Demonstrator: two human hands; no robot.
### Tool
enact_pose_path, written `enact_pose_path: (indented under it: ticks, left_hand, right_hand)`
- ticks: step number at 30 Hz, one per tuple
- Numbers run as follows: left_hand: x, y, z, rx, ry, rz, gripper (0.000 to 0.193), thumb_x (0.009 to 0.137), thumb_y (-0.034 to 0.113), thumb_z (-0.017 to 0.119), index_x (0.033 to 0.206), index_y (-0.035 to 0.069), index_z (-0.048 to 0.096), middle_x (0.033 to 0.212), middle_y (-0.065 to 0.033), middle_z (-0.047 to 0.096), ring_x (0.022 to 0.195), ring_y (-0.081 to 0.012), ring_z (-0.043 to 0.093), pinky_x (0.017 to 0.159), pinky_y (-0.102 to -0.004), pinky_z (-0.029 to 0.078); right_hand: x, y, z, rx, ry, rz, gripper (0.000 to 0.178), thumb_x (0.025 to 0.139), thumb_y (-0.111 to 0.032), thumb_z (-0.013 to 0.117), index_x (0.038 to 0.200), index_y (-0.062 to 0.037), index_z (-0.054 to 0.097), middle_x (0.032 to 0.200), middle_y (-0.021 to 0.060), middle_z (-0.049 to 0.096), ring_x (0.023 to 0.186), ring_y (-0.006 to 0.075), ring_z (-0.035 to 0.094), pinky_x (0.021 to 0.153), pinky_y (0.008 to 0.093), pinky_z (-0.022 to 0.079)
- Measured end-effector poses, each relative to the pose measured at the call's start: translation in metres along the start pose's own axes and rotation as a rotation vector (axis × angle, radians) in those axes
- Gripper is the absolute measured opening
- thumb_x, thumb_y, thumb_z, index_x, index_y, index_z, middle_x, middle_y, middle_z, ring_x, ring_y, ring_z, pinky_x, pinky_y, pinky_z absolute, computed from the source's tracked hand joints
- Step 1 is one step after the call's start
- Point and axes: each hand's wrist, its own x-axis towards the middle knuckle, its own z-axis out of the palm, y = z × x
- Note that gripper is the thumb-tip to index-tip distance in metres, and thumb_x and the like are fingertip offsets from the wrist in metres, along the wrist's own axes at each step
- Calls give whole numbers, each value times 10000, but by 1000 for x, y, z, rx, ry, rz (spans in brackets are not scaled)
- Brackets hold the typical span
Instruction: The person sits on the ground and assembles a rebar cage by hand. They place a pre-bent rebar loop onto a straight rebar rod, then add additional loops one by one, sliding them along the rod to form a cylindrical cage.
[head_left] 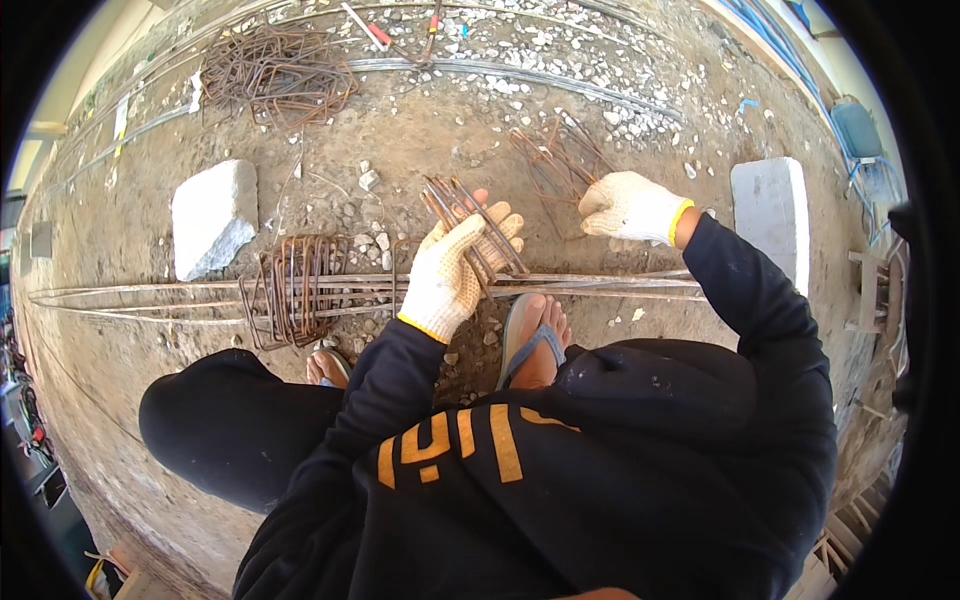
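Note:
Both my hands wear cream knit gloves with yellow cuffs. My left hand (460, 262), palm turned up, holds a small bundle of rusty bent-steel stirrups (512, 256) above the long steel bars (620, 281). To the right and slightly farther away, my right hand (632, 209) is closed on other thin rusty stirrups (552, 157), which look partly blurred. Left of my left hand, a row of rectangular stirrups (305, 285) sits around the bars. A single stirrup stands between that row and my left wrist.
A white broken block (214, 220) lies at the left and a grey block (770, 215) at the right, near the bars' ends. Beyond is a tangled stirrup pile (278, 75). Red-handled tools (433, 25) and gravel (560, 60) lie at the back. My sandalled foot (538, 340) is close to the bars.

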Motion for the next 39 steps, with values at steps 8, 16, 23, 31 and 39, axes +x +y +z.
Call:
enact_pose_path:
  ticks: [8,16,23,31,39]
  left_hand:
    - [4,-1,-6,-1,-32,-40,554,994,80,540,1511,40,345,1396,-281,510,1264,-431,554,1011,-573,524]
    - [5,-1,-21,-37,-49,-64,539,989,62,537,1499,66,364,1369,-294,528,1242,-438,569,993,-573,536]
    - [2,4,-23,-20,-49,-57,528,980,69,553,1481,61,387,1348,-281,550,1219,-427,589,977,-576,539]
    - [4,8,-19,-9,-39,-42,547,972,85,574,1485,61,385,1347,-272,555,1221,-421,589,975,-566,541]
    - [2,8,-22,9,-70,-79,567,965,85,581,1493,62,374,1347,-286,549,1200,-422,602,973,-565,542]
  right_hand:
    - [12,54,-19,-438,448,7,195,813,-240,645,855,-63,716,892,190,703,831,408,659,767,476,531]
    - [27,35,9,-293,119,131,551,774,-516,718,836,32,729,828,246,699,825,397,687,770,440,541]
    - [36,26,39,152,195,70,220,868,-205,642,916,-3,716,803,170,715,686,294,716,690,406,564]
    - [54,50,30,-353,647,90,579,849,-115,661,1399,-66,486,1295,217,583,1257,369,525,1014,443,451]
    - [100,113,14,-240,475,104,477,876,-179,635,1342,-97,573,1181,246,659,1124,385,624,966,430,496]
